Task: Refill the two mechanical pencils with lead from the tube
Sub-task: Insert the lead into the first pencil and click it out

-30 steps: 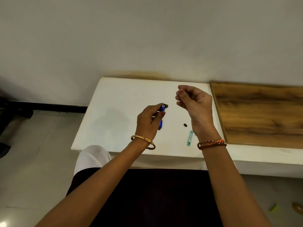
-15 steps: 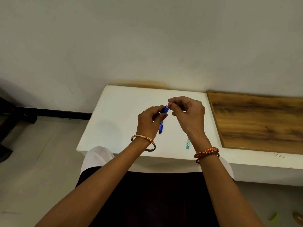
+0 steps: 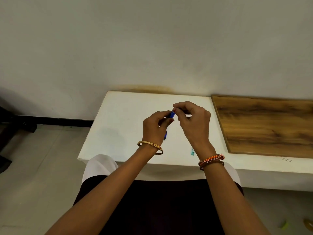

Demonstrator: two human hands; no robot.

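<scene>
Blue pencil (image 3: 172,114) is gripped upright in the curled fingers of the left hand (image 3: 155,126), held above the middle of the white table (image 3: 122,119); its lower tip shows below the palm. Right hand (image 3: 193,121) fingertips are pinched at the pencil's top end; whatever is pinched there is too small to tell. The green tube (image 3: 192,151) lies near the front edge, just beside the right wrist. A wooden board (image 3: 264,126) bounds the right side. Bare tabletop is seen left of the hands.

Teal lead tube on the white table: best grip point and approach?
Judging by its pose, pinch the lead tube across its narrow sides, mid-length, coming from above. It lies flat on the white table, slim and long, partly hidden behind the right hand's wrist, so that arm should move first.
</scene>
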